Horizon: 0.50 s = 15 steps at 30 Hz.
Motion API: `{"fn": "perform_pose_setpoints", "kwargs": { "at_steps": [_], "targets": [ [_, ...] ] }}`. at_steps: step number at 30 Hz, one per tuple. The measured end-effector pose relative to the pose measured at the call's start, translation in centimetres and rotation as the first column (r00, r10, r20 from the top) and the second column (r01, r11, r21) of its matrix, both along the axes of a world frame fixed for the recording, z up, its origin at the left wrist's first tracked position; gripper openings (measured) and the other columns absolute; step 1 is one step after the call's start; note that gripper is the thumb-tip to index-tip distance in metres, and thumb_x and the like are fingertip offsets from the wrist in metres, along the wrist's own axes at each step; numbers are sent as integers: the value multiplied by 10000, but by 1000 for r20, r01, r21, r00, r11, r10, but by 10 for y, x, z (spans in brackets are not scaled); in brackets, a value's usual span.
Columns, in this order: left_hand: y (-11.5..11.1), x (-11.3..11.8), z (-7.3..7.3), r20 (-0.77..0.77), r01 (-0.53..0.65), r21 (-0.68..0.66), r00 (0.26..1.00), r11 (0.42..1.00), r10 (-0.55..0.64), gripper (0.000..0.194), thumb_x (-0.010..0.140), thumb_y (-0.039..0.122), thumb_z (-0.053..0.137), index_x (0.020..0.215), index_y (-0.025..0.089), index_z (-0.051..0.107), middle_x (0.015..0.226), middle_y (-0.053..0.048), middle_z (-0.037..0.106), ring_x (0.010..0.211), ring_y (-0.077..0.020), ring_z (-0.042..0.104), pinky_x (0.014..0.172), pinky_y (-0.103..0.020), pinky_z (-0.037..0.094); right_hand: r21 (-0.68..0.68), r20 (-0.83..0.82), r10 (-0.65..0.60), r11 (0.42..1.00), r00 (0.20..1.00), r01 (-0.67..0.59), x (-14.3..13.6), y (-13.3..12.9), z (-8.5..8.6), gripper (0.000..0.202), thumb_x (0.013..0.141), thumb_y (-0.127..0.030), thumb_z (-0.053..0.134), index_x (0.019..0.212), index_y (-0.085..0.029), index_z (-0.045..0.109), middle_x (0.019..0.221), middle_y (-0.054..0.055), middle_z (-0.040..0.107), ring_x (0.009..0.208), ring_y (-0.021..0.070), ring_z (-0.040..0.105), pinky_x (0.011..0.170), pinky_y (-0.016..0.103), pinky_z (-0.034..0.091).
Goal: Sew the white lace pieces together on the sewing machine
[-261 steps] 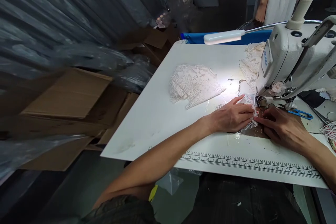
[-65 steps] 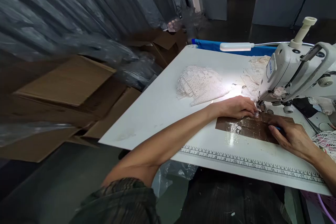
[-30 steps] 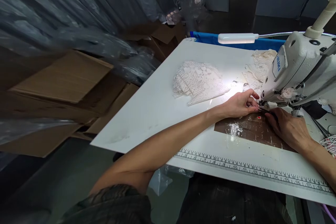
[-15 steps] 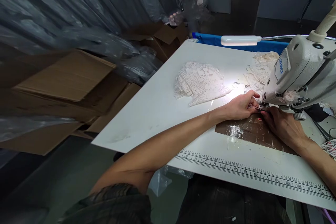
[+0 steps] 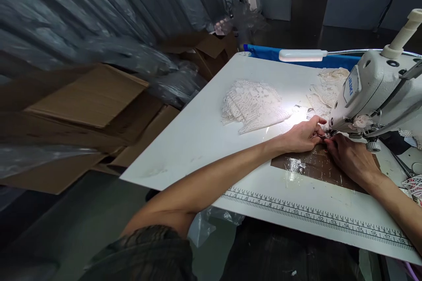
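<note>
My left hand [image 5: 303,136] is at the needle area of a white sewing machine [image 5: 376,83], thumb and forefinger pinched together on a small piece of lace [image 5: 322,137]. My right hand [image 5: 352,158] comes in from the other side, its fingers closed at the same piece just below the presser foot. Most of that piece is hidden by fingers and the machine head. Under both hands lies a brown sheet [image 5: 306,167] taped to the white table [image 5: 198,127]. A pile of white lace pieces [image 5: 252,103] lies left of the machine, and more lace [image 5: 325,92] lies behind the needle.
A lit lamp bar [image 5: 302,55] stands at the table's back edge. Scissors [image 5: 405,164] and patterned fabric [image 5: 413,184] lie at the right. A printed ruler strip [image 5: 316,217] runs along the front edge. Cardboard boxes [image 5: 89,96] and plastic sheeting [image 5: 178,81] crowd the left.
My two hands have come slightly closer together at the needle, the right one moving a little left. A thin dark thing between the fingertips earlier no longer shows. The view has shifted slightly.
</note>
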<state>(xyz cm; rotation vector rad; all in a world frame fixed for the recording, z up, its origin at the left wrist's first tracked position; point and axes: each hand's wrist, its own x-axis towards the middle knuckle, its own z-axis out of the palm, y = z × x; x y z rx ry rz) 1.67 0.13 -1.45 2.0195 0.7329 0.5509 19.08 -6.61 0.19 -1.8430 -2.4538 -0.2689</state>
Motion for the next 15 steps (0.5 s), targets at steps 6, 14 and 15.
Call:
{"fn": "perform_pose_setpoints", "kwargs": {
  "at_steps": [6, 14, 15],
  "targets": [
    [-2, -5, 9, -49, 54, 143, 998, 988, -47, 397, 802, 123, 529, 1189, 136, 443, 905, -58, 710, 780, -140, 646, 693, -276, 517, 229, -96, 232, 951, 968, -206, 4, -11, -4, 524, 1026, -385, 164, 854, -147, 597, 675, 80, 637, 569, 180, 565, 495, 276, 338],
    [3, -34, 53, -218, 111, 720, 973, 685, 71, 231, 925, 345, 535, 856, 151, 638, 900, -65, 670, 814, -170, 615, 662, -282, 478, 215, -115, 203, 961, 972, -175, 64, -42, 2, 516, 987, -476, 279, 904, -158, 677, 859, 134, 664, 753, 249, 602, 576, 328, 415],
    [4, -34, 54, -251, 139, 732, 965, 667, 74, 192, 932, 301, 525, 917, 149, 641, 921, -69, 671, 826, -171, 616, 664, -280, 480, 235, -101, 144, 965, 984, -117, 69, -39, 3, 528, 971, -491, 278, 931, -153, 681, 961, 173, 651, 854, 305, 592, 631, 378, 437]
  ]
}}
